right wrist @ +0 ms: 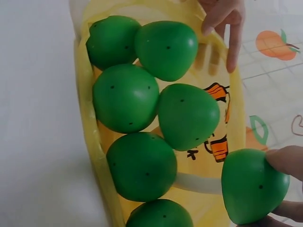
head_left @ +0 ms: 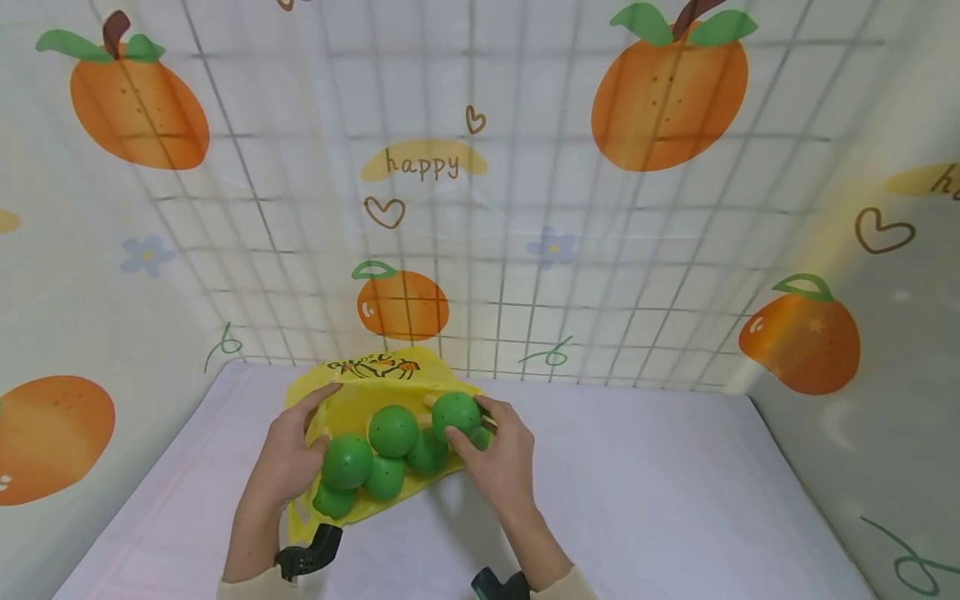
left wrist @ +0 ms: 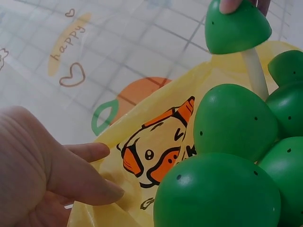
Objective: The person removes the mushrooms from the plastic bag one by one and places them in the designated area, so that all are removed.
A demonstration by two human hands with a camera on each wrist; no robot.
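Observation:
A yellow plastic bag (head_left: 348, 400) with a printed cartoon duck (left wrist: 154, 158) lies on the table, its mouth spread wide. Inside it sit several green mushroom-shaped toys (head_left: 348, 461) with domed caps and small dark dots. My left hand (head_left: 287, 457) holds the bag's left edge between thumb and fingers; through the thin plastic the fingers show in the right wrist view. At the bag's right side my right hand (head_left: 506, 450) pinches one green mushroom toy (right wrist: 253, 187) by its cap, its pale stem (right wrist: 199, 183) reaching toward the other caps.
A pale tablecloth (head_left: 660, 492) covers the table. Behind it stands a wire grid (head_left: 525, 308) with a printed curtain of oranges and hearts, and similar fabric hangs on both sides. Dark wrist cameras (head_left: 311, 552) are strapped on both forearms.

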